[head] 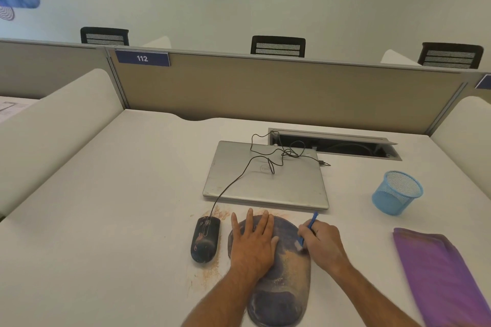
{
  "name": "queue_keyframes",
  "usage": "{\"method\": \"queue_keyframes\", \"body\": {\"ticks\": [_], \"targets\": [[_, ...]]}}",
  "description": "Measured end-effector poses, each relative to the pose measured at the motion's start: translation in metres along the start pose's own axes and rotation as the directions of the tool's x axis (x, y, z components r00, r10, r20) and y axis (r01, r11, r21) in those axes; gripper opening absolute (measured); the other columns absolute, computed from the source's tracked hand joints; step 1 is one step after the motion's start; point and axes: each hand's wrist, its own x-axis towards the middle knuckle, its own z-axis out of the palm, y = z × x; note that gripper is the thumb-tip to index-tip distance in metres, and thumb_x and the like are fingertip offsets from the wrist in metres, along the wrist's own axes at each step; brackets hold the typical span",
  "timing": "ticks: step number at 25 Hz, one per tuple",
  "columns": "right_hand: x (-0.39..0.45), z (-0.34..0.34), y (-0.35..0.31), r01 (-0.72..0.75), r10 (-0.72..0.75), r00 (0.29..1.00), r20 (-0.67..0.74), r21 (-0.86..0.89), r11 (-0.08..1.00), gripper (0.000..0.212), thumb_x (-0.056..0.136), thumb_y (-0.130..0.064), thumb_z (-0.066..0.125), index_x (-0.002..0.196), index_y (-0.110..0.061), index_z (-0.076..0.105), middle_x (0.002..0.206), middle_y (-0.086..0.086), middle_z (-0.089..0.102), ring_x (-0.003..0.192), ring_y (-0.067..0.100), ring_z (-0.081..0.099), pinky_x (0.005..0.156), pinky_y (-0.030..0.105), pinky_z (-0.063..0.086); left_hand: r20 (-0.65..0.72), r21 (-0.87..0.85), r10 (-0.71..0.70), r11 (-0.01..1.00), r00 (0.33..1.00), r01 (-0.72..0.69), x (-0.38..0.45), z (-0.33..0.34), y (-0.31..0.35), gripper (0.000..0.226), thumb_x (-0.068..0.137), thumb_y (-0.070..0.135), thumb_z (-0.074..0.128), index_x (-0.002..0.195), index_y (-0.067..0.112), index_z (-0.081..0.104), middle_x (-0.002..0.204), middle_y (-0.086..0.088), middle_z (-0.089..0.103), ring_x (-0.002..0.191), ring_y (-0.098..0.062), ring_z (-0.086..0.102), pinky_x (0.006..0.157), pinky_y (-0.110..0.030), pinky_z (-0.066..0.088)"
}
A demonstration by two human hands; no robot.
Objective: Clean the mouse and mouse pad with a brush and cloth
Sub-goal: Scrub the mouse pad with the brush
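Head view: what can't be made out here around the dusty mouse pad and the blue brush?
- Dark blue mouse pad: left part hidden under the flat left hand; near end cut by the bottom edge.
- Blue brush: handle middle hidden in the right hand; bristles blurred.
- Purple cloth: cut off by the frame corner.

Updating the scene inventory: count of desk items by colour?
Blue: 3, brush, mesh cup, mouse pad
Purple: 1, cloth
Black: 1, mouse
Silver: 1, laptop
Total: 6
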Motion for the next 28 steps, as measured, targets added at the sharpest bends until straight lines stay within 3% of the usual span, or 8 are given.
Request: {"method": "queue_keyframes", "body": {"ticks": [4,7,10,15,19,21,25,28], "targets": [[0.000,0.001,-0.001,-0.001,0.006,0.996,0.085,-0.056,0.998,0.032,0.094,-0.022,0.055,0.064,-0.013,0.063,0.065,0.003,0.065,0.062,0.017,0.061,0.060,0.031,0.046,-0.004,-0.005,-0.001,1.000,1.000,0.001,-0.001,0.000,0.000,0.063,0.105,0.055,0.005,0.160,0.026,-0.005,0.168,0.004,-0.008,0.151,-0.032,-0.021,0.108,-0.068,-0.026],[0.002,0.000,0.001,-0.008,0.007,1.000,-0.009,-0.009,1.000,0.032,0.096,-0.024,0.054,0.069,-0.011,0.066,0.065,0.004,0.066,0.062,0.017,0.061,0.060,0.030,0.047,-0.003,0.002,0.004,1.000,1.000,-0.004,0.000,0.000,0.000,0.063,0.105,0.055,0.005,0.160,0.026,-0.006,0.168,0.004,-0.008,0.151,-0.033,-0.021,0.107,-0.068,-0.027],[0.001,0.002,0.001,-0.007,0.011,0.998,0.069,-0.066,0.998,0.032,0.095,-0.024,0.054,0.071,-0.008,0.068,0.067,0.006,0.067,0.062,0.016,0.061,0.060,0.031,0.047,0.001,0.008,-0.002,1.000,1.000,0.002,0.000,0.001,0.000,0.063,0.105,0.056,0.004,0.160,0.026,-0.007,0.168,0.004,-0.008,0.151,-0.033,-0.021,0.106,-0.067,-0.028],[-0.002,0.006,0.000,0.001,-0.001,0.996,0.087,-0.011,1.000,0.033,0.094,-0.024,0.057,0.064,-0.014,0.065,0.065,0.003,0.066,0.060,0.015,0.061,0.057,0.025,0.046,0.004,0.009,-0.001,1.000,1.000,0.001,0.000,0.000,0.000,0.063,0.105,0.056,0.005,0.160,0.026,-0.007,0.168,0.004,-0.009,0.151,-0.033,-0.020,0.105,-0.067,-0.030],[-0.002,0.007,-0.002,0.006,-0.007,1.000,0.010,0.017,1.000,0.034,0.095,-0.025,0.055,0.065,-0.013,0.066,0.064,0.003,0.067,0.061,0.016,0.063,0.061,0.030,0.049,0.005,0.007,-0.005,1.000,1.000,0.005,0.001,0.001,0.000,0.063,0.105,0.055,0.004,0.160,0.026,-0.007,0.168,0.004,-0.009,0.151,-0.033,-0.020,0.106,-0.067,-0.029],[-0.002,0.006,-0.002,0.008,-0.007,0.998,0.065,-0.020,1.000,0.034,0.095,-0.025,0.055,0.067,-0.011,0.067,0.066,0.004,0.068,0.064,0.018,0.064,0.064,0.034,0.050,0.006,0.011,-0.006,1.000,1.000,0.006,0.001,0.002,0.000,0.063,0.104,0.056,0.004,0.160,0.027,-0.007,0.168,0.004,-0.009,0.151,-0.033,-0.020,0.106,-0.067,-0.028],[-0.003,0.009,-0.004,0.025,-0.025,0.999,0.021,0.010,1.000,0.033,0.094,-0.023,0.056,0.064,-0.015,0.065,0.061,0.001,0.065,0.058,0.013,0.059,0.056,0.025,0.045,0.004,0.008,-0.006,1.000,1.000,0.006,0.002,0.003,0.000,0.064,0.104,0.056,0.004,0.160,0.027,-0.007,0.168,0.004,-0.009,0.151,-0.033,-0.021,0.106,-0.067,-0.029],[-0.004,0.011,-0.005,0.029,-0.024,0.994,0.105,-0.052,0.998,0.034,0.094,-0.023,0.055,0.061,-0.018,0.061,0.061,-0.001,0.063,0.058,0.013,0.058,0.055,0.026,0.043,0.005,0.012,-0.007,1.000,1.000,0.007,0.002,0.003,0.000,0.063,0.104,0.056,0.004,0.160,0.027,-0.007,0.168,0.005,-0.010,0.151,-0.033,-0.021,0.103,-0.067,-0.031]]}}
